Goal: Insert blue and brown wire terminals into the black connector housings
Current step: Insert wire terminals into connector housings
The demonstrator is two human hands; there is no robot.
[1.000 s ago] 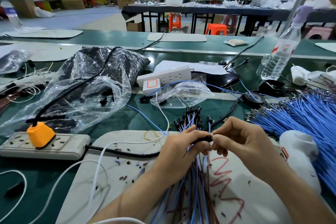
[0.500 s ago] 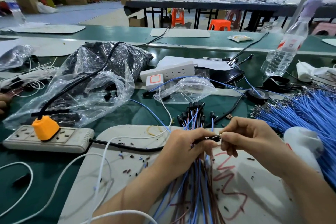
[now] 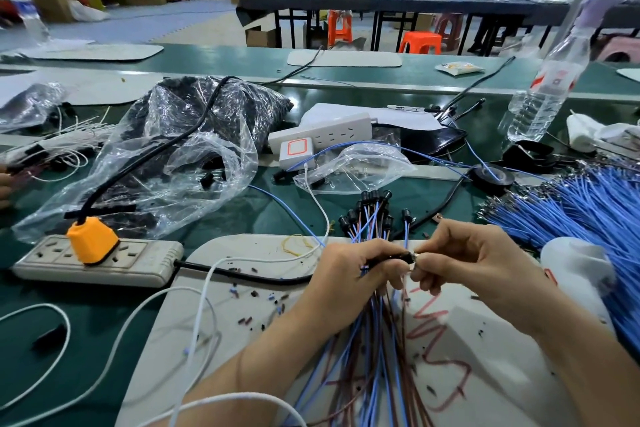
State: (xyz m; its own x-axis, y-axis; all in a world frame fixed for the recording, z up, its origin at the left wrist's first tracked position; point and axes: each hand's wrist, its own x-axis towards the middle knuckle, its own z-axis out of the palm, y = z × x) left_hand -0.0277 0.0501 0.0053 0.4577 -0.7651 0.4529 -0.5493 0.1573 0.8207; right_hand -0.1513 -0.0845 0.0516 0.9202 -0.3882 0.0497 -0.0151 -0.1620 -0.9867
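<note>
Head view: black housing lies sideways, mouth facing terminal.

Blue, brown wires; black housings; orange plug.

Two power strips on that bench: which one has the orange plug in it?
The beige power strip at the near left, with the orange plug in its top. The white power strip farther back has no orange plug.
</note>
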